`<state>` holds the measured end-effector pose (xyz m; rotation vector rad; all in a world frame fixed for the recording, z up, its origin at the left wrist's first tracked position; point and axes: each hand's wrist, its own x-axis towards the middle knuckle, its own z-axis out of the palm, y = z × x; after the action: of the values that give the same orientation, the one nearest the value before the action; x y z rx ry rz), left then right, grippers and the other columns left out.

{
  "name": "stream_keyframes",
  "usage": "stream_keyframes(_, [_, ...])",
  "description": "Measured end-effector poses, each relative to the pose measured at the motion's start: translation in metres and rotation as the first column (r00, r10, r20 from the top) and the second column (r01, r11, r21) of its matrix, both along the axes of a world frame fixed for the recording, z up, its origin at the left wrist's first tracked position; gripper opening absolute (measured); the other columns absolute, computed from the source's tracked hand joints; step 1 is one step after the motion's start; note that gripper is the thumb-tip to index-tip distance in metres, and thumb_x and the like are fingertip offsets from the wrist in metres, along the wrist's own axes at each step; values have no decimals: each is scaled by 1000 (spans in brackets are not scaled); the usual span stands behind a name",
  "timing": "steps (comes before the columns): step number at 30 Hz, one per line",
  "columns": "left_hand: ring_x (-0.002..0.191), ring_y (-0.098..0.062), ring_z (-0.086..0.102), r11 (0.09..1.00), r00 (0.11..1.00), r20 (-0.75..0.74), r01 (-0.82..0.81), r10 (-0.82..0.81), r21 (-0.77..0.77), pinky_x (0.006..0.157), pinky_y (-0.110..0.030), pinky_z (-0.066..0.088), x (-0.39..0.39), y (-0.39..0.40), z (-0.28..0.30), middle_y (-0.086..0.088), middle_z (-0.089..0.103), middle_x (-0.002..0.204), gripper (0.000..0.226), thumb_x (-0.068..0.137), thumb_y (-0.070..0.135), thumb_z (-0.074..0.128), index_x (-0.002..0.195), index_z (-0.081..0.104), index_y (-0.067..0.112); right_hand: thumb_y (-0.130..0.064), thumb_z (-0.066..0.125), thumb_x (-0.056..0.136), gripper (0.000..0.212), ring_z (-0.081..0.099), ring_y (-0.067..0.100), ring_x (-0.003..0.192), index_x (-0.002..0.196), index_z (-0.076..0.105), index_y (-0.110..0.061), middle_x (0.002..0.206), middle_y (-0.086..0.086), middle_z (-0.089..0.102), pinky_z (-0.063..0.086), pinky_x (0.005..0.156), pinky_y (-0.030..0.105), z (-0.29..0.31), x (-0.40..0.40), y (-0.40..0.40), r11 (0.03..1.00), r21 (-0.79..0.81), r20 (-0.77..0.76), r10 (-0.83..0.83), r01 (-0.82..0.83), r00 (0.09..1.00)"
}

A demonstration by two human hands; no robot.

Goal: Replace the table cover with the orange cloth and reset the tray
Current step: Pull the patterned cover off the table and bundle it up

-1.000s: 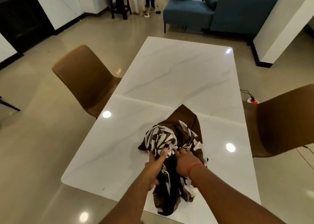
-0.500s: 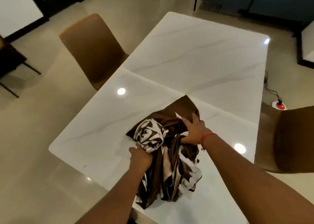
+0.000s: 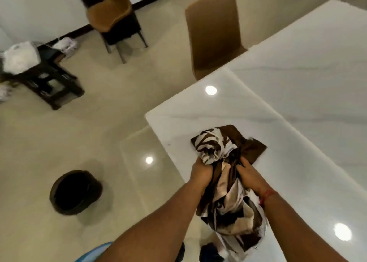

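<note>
A bunched brown-and-white patterned table cover (image 3: 224,152) lies at the near corner of the white marble table (image 3: 297,95), part of it hanging off the front edge. My left hand (image 3: 200,172) grips the bundle from its left side. My right hand (image 3: 250,174), a red band at its wrist, grips it from the right. No orange cloth and no tray are in view.
A brown chair (image 3: 214,33) stands at the table's left side, a second one (image 3: 111,13) farther back. A dark round basket (image 3: 75,192) sits on the glossy floor to the left. A dark low stool (image 3: 49,83) with white bags stands far left.
My view has swung left and down. Both hands have closed round the bundle and drawn it toward the near table corner, with more cloth now hanging over the edge.
</note>
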<state>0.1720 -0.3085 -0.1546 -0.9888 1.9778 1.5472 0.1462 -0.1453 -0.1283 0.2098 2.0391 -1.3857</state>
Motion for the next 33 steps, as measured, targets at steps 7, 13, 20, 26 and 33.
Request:
stream_keyframes(7, [116,-29,59,947,950,-29,-308,312,90,104,-45,46,56,-141,41,-6,63,130,58,79,61,50,127,60,30,4,39,101,38,42,14,114,134,45,-14,126,2,47,37,67,10,29,10,-158,971,-75,-61,222,-226,973])
stream_keyframes(13, [110,-29,62,778,787,-41,-599,616,190,103,-45,47,140,-303,33,-6,66,122,56,79,60,52,123,62,28,-6,47,100,41,52,19,114,140,49,-16,134,7,56,36,93,26,34,49,-348,828,1,-86,559,-561,825])
stream_keyframes(20, [112,-31,62,364,387,41,-896,921,255,102,-44,48,311,-445,3,-10,66,125,62,70,57,60,123,64,26,-5,45,101,31,61,10,97,124,54,-25,114,0,64,43,93,35,18,174,-559,478,-44,48,878,-877,476])
stream_keyframes(26, [113,-28,62,-93,-36,196,-954,980,285,102,-41,48,469,-462,-37,-17,64,128,58,74,47,68,122,65,15,-5,47,101,29,67,8,86,125,56,-18,108,0,68,52,64,14,-17,318,-656,102,-128,245,967,-987,68])
stream_keyframes(33, [96,-22,56,-493,-408,314,-826,857,273,75,-32,51,582,-421,-52,-8,58,115,47,97,30,56,132,54,-2,-19,57,98,32,69,28,104,129,62,-13,114,13,72,55,92,37,-98,457,-682,-67,-310,590,768,-948,-247])
